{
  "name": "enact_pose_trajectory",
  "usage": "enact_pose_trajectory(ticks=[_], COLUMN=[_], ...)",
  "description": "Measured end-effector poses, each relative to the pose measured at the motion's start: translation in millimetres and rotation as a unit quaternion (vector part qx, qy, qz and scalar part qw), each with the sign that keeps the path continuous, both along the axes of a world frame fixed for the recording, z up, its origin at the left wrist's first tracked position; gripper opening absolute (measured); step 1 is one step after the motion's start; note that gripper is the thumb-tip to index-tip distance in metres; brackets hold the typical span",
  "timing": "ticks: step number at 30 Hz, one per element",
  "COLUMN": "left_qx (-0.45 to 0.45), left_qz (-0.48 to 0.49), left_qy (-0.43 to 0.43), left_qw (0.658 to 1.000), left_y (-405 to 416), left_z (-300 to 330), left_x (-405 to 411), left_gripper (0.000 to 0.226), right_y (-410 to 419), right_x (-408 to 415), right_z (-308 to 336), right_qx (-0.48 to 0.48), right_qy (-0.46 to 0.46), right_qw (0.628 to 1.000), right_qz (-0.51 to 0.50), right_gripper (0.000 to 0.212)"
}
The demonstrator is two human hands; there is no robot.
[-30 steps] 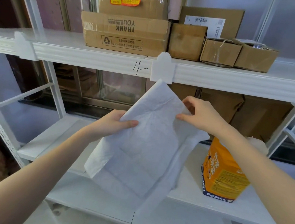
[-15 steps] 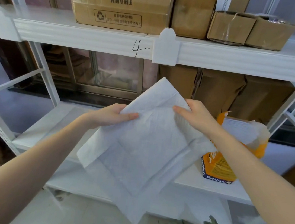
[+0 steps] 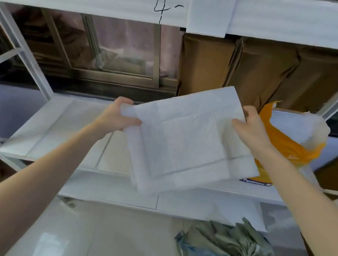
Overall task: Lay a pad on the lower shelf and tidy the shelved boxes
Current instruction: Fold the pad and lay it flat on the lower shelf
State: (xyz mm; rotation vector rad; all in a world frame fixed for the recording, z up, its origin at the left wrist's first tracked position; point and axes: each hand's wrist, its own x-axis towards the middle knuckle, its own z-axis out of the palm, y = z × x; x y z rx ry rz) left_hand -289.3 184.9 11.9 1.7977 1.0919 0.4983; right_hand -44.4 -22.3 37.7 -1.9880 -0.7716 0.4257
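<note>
Head view: left hand (image 3: 119,116) and right hand (image 3: 250,126) each kept a closed grip on the folded pad (image 3: 186,138), above the lower shelf (image 3: 58,132); orange bag (image 3: 288,145) at 3 o'clock.

Both hands, left (image 3: 117,116) and right (image 3: 250,127), grip folded white pad (image 3: 185,142) above lower shelf (image 3: 62,128).

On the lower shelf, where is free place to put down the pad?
The left part of the lower shelf is bare, between the left frame post and the pad. The right part is crowded by the orange bag.
</note>
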Motion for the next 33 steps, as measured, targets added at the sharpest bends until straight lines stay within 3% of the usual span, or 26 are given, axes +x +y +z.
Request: enact_pose_trajectory(ticks=[2,6,9,12,15,17,21,25,29,33], left_qx=[0.024,0.016,-0.015,0.072,0.193,0.222,0.207,0.193,0.183,0.198], left_qz=[0.065,0.119,0.058,0.01,-0.012,-0.016,-0.028,-0.039,-0.058,-0.071], left_qy=[-0.054,-0.098,-0.104,-0.043,0.036,0.083,0.145,0.189,0.198,0.226], left_qw=[0.996,0.988,0.993,0.996,0.98,0.971,0.967,0.962,0.961,0.951], left_y=[5,4,1,3,7,13,23,32,47,58], left_z=[-16,-36,-48,-65,-78,-86,-99,-119,-144,-169], left_x=[14,44,65,79,90,98,111,113,107,103], left_gripper=[0.057,0.056,0.042,0.033,0.03,0.036,0.05,0.075,0.078,0.077], right_y=[4,13,24,33,40,45,54,61,68,75], right_x=[1,6,19,33,42,49,57,58,57,57], right_z=[-15,-41,-62,-82,-101,-113,-135,-155,-174,-198], right_qx=[0.018,0.021,-0.014,-0.052,-0.088,-0.115,-0.164,-0.185,-0.179,-0.162], right_qy=[0.006,-0.026,-0.021,-0.044,-0.043,-0.041,-0.031,-0.028,-0.026,-0.09], right_qw=[1.0,0.999,0.998,0.997,0.994,0.99,0.981,0.979,0.981,0.981], right_qz=[-0.004,0.024,0.049,0.044,0.057,0.066,0.096,0.086,0.073,0.055], right_gripper=[0.048,0.041,0.035,0.024,0.028,0.036,0.049,0.045,0.046,0.045])
